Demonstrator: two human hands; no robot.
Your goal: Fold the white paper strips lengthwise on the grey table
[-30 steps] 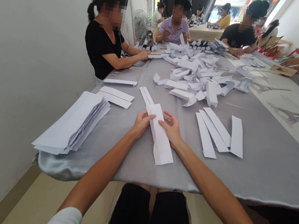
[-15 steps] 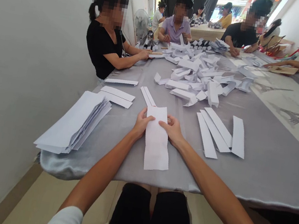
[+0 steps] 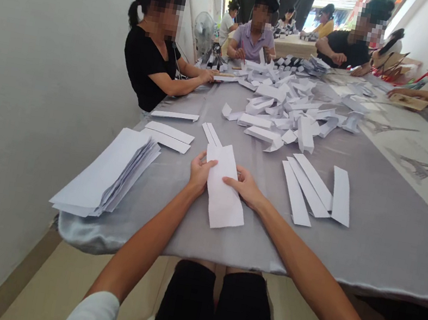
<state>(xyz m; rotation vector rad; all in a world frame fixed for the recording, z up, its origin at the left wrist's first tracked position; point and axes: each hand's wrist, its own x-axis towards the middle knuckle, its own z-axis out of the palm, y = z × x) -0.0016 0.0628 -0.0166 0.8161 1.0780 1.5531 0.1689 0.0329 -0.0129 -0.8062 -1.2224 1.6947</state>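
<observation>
Grey cloth (image 3: 384, 250) covers the desk, with a loose heap of folded white paper strips (image 3: 286, 104) across its middle and a thick stack of folded sheets (image 3: 107, 174) near its left edge. Closest to the person, one white paper strip (image 3: 222, 189) lies flat on the cloth between the left hand (image 3: 200, 174) and right hand (image 3: 244, 186), whose half-curled fingers grip its long edges.
</observation>
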